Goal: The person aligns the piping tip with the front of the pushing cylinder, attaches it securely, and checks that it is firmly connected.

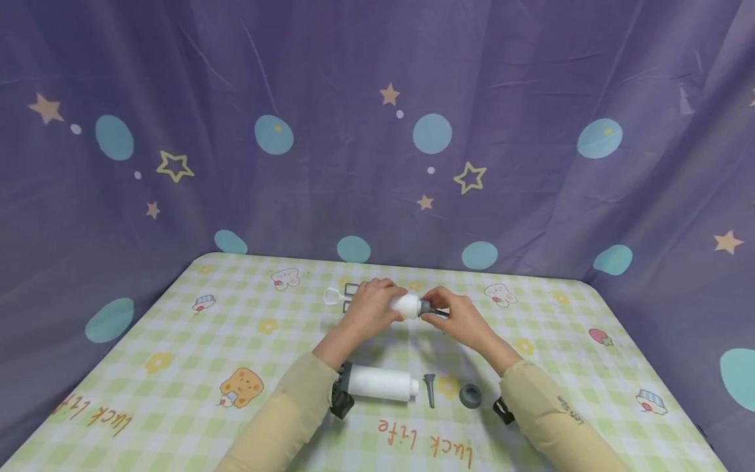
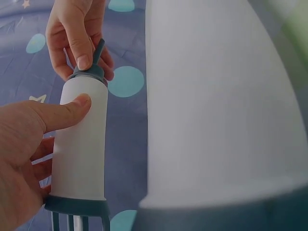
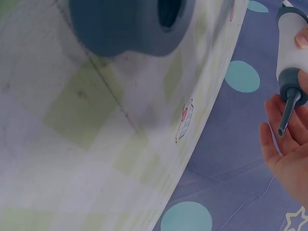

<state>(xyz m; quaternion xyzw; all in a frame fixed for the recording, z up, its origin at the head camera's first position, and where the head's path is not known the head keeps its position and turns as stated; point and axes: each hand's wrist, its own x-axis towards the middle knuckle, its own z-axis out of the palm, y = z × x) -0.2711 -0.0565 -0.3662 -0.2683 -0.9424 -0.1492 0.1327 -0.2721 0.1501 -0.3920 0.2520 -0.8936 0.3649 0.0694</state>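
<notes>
A white decorating syringe (image 1: 407, 305) is held over the far part of the table, its plunger ring (image 1: 332, 296) to the left. My left hand (image 1: 373, 301) grips the barrel, thumb along its side in the left wrist view. At the other end, the thumb and fingers of my right hand (image 1: 460, 318) pinch the dark grey screw collar (image 2: 89, 72). A slim grey nozzle (image 3: 288, 113) sticks out of that collar. In the right wrist view, the palm and several fingers of the right hand (image 3: 288, 149) show below the collar.
Nearer me lie a second white barrel (image 1: 380, 383) with a dark end, a loose grey nozzle (image 1: 430, 391) and a grey ring cap (image 1: 470, 396). A checked cloth (image 1: 194, 367) covers the table. Behind it hangs a purple curtain (image 1: 330, 196).
</notes>
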